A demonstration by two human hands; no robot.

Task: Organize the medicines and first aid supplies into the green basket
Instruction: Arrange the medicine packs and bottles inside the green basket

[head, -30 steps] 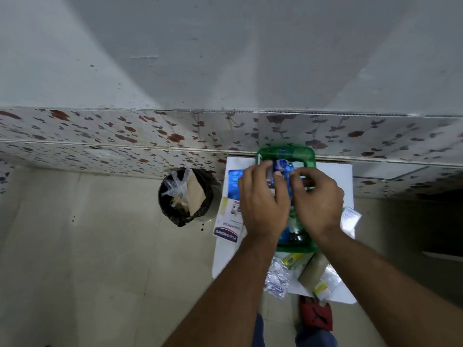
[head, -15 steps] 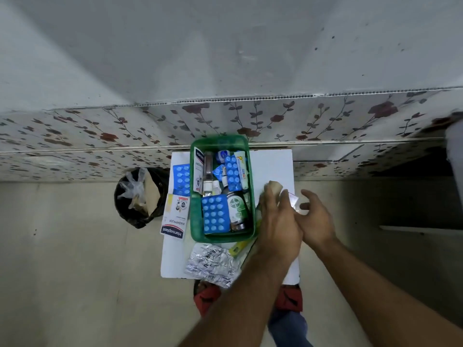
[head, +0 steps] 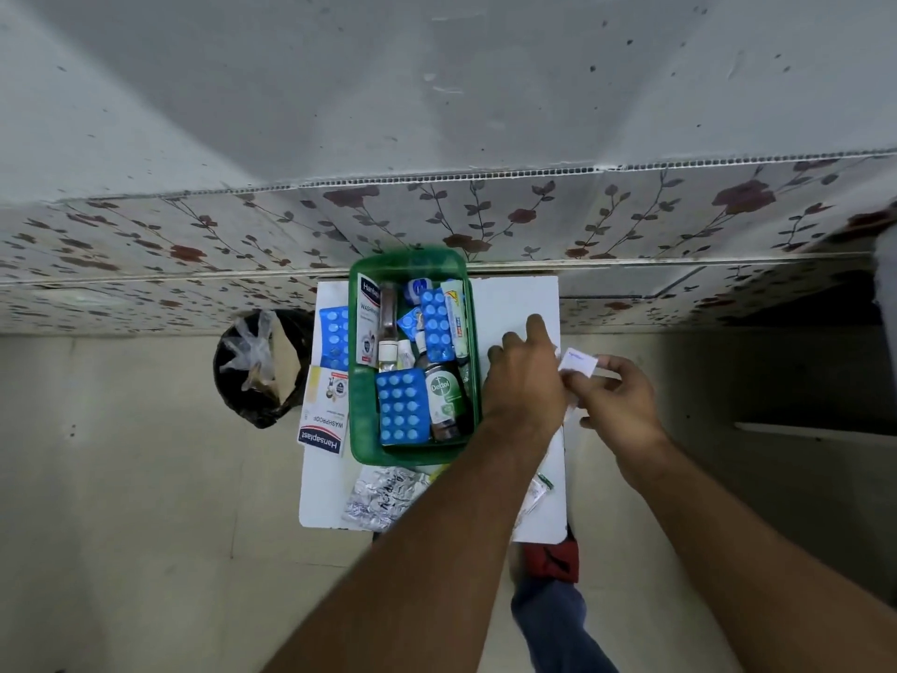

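Note:
The green basket stands on a small white table and holds a Dettol bottle, blue blister packs, a Hansaplast box, a tube and small bottles. My right hand pinches a small white packet just off the table's right edge. My left hand lies right of the basket with its fingers stretched and spread, thumb side against the packet. Outside the basket lie a blue blister pack, a second Hansaplast box, silver foil strips and clear sachets.
A black bin with a plastic bag and cardboard stands on the floor left of the table. A flowered tile wall runs right behind the table. My red shoe shows below the table's near edge.
Both hands came out of the basket and moved to its right. My right hand has lifted the white packet further right. The view shifted, so the basket now sits left of centre.

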